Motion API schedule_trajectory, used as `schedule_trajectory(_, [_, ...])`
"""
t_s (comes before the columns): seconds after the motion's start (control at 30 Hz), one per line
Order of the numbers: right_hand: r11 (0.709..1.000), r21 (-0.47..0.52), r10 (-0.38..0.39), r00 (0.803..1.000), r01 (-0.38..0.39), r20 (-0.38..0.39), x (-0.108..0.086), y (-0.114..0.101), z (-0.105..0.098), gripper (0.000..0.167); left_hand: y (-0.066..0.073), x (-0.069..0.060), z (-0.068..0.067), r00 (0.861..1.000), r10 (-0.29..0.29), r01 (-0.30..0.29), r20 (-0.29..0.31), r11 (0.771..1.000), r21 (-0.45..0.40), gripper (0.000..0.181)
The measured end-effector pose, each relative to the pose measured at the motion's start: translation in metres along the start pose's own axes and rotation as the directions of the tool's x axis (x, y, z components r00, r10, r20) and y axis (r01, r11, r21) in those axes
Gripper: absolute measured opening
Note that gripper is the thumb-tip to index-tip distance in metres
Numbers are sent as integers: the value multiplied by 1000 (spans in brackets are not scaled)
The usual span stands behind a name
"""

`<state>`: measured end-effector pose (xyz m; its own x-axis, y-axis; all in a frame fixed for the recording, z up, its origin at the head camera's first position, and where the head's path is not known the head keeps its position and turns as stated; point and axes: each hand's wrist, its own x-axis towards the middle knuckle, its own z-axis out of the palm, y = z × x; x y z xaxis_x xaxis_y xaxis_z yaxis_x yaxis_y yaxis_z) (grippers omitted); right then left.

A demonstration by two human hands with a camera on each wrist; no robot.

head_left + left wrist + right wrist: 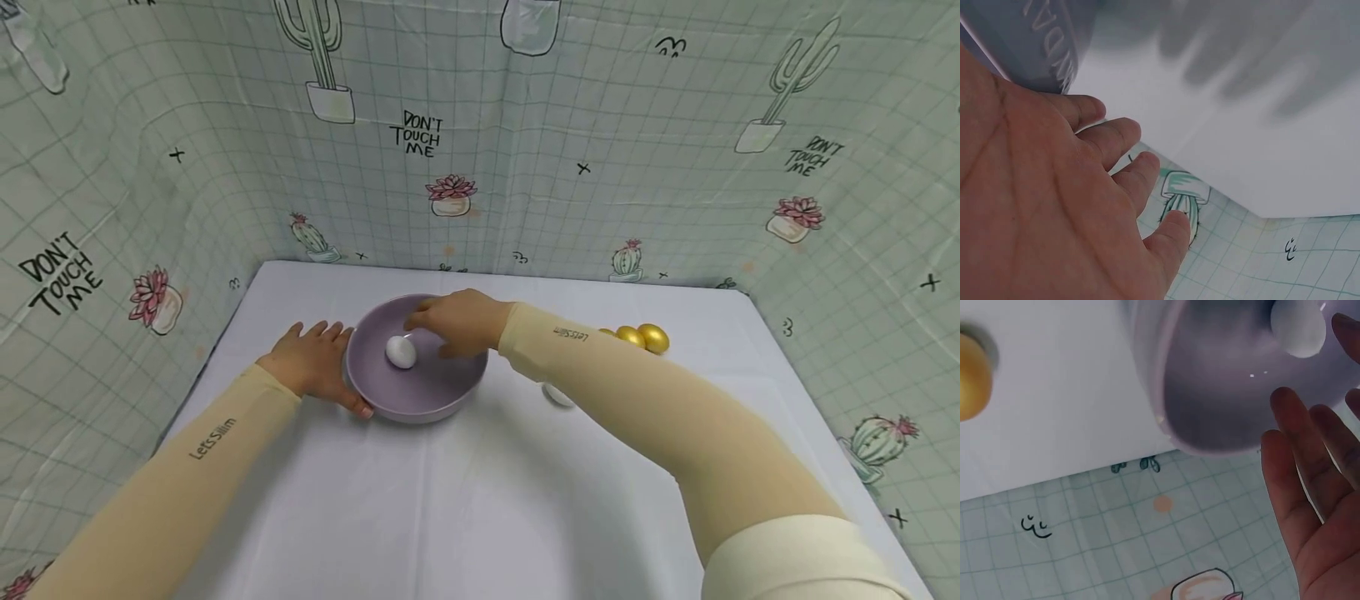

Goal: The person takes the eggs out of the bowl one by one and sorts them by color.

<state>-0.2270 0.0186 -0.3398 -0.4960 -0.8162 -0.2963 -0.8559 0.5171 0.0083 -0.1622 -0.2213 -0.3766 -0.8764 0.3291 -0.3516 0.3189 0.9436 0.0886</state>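
A purple bowl stands on the white table with a white egg lying inside it. My left hand rests against the bowl's left side, fingers spread and thumb at the near rim. In the left wrist view, the left palm holds nothing. Over the right part of the bowl hovers my right hand, its fingers loosely bent. The right wrist view shows the right hand with parted fingers and nothing between them, apart from the white egg.
Golden eggs lie at the back right, partly hidden by the right forearm. A white rounded object peeks out under that forearm. Patterned cloth rises behind the white table and at its sides.
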Motion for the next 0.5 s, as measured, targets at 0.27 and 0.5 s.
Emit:
schedule_trajectory(0.27, [999,50,5,1000,-5,10,25,-8,6,56,0,-1,-1,1000,-3,3,-1,1000,12,138])
schedule_trajectory(0.5, [998,50,40,999,-42,35,42,-12,18,55,1,-2,-2,1000,4,-4,-9,1000,14,137])
